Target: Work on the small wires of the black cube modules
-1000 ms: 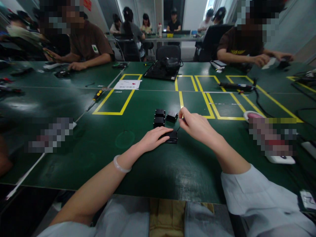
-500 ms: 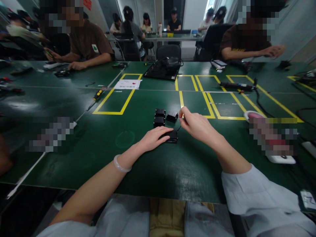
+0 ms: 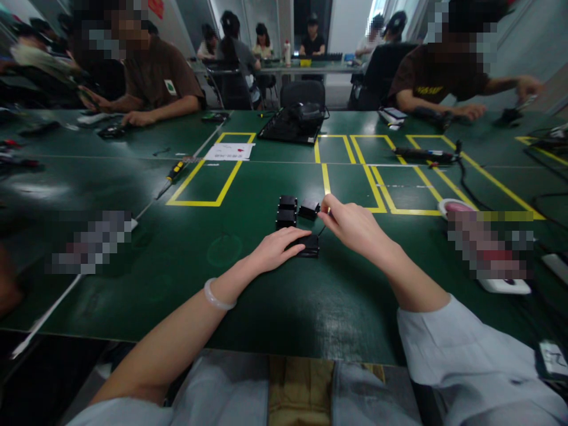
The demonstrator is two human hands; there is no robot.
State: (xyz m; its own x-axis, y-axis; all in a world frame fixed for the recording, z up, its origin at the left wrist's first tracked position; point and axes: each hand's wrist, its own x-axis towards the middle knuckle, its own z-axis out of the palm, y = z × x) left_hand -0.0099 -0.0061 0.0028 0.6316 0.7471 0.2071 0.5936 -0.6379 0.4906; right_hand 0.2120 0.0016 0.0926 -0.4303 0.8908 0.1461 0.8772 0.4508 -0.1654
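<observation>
My left hand (image 3: 277, 248) lies flat, fingers stretched, on a small black box (image 3: 309, 245) on the green table (image 3: 266, 296). My right hand (image 3: 350, 228) hovers just right of it, fingers pinched on a thin dark wire (image 3: 321, 229) that runs down to that box. Three more small black boxes (image 3: 287, 212) sit just beyond, one of them (image 3: 309, 208) close to my right fingertips. A pale bangle is on my left wrist.
Yellow tape rectangles (image 3: 208, 177) mark the table. A screwdriver (image 3: 175, 173) and a paper sheet (image 3: 229, 152) lie at the left, a black tray (image 3: 293, 125) at the far middle, a cabled tool (image 3: 423, 155) at the right. Other people sit around the table.
My right hand has shifted slightly left and down toward the boxes. My left hand has stayed still. The person at the far right has reached an arm out.
</observation>
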